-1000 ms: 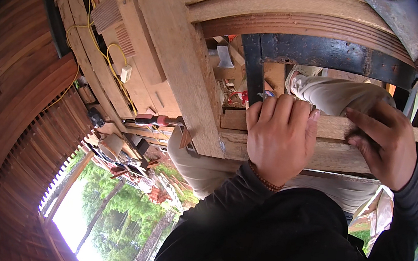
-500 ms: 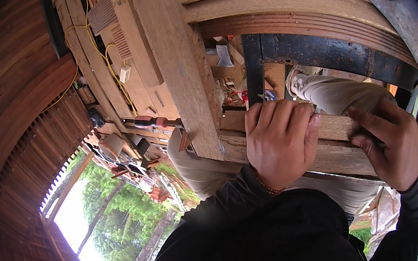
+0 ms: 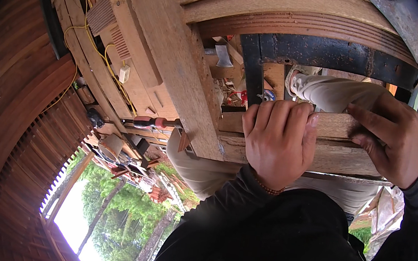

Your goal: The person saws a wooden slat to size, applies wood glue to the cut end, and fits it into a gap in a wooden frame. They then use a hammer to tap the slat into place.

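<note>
A narrow wooden strip (image 3: 332,125) lies along the far side of a wider, rough-edged plank (image 3: 342,158). My left hand (image 3: 279,140), a beaded bracelet at its wrist, is closed over the strip with its fingers curled down the far side; the fingertips are hidden. Farther right, my right hand (image 3: 396,140) pinches the same strip between thumb and fingers. Both pieces run crosswise in front of my body, beside a thick wooden beam (image 3: 175,63) on the left.
A red-and-black handled tool (image 3: 156,123) lies left of the beam. Yellow cord (image 3: 107,54) with a white socket (image 3: 124,73) crosses the boards. Beyond my hands are a black metal frame (image 3: 329,55) and curved slats (image 3: 287,17). Scraps and small tools lie below.
The strip's right end has shifted slightly away from me, so it tilts a little against the plank. My right hand has moved slightly with it; my left hand has barely moved.
</note>
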The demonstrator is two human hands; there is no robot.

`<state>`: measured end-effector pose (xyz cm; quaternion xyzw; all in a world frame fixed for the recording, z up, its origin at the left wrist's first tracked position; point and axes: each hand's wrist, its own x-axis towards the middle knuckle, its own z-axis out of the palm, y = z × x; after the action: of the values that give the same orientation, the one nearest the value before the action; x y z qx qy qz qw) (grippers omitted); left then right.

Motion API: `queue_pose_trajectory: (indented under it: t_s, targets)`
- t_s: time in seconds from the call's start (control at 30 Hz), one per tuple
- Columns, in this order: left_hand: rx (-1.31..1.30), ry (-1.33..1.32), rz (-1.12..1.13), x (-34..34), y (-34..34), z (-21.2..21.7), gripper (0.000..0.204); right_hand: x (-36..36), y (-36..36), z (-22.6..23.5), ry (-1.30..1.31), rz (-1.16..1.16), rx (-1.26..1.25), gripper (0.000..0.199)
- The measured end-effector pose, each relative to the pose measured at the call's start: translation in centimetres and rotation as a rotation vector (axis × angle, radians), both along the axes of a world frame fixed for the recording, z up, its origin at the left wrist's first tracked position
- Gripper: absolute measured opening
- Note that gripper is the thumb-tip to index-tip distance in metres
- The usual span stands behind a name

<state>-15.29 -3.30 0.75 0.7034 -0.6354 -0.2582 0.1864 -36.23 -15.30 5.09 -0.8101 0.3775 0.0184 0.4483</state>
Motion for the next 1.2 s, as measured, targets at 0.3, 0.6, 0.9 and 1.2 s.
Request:
queue_pose_trajectory:
  t_s: [0.3, 0.6, 0.9, 1.2]
  targets:
    - [0.022, 0.003, 0.008, 0.0, -0.2, 0.1, 0.016, 0.3, -0.6, -0.3, 0.047, -0.023, 0.059, 0.042]
    - [0.045, 0.031, 0.001, 0.1, -0.3, 0.1, 0.013, 0.0, 1.1, 1.7, 0.137, 0.140, -0.126, 0.058]
    - [-0.009, 0.033, 0.020, 0.0, -0.1, -0.2, 0.013, 0.0, 0.3, 0.5, 0.083, 0.148, -0.150, 0.059]
    - [-0.047, 0.052, 0.050, 0.0, -0.3, -0.1, 0.013, 0.5, -0.6, 0.4, 0.069, 0.164, -0.160, 0.058]
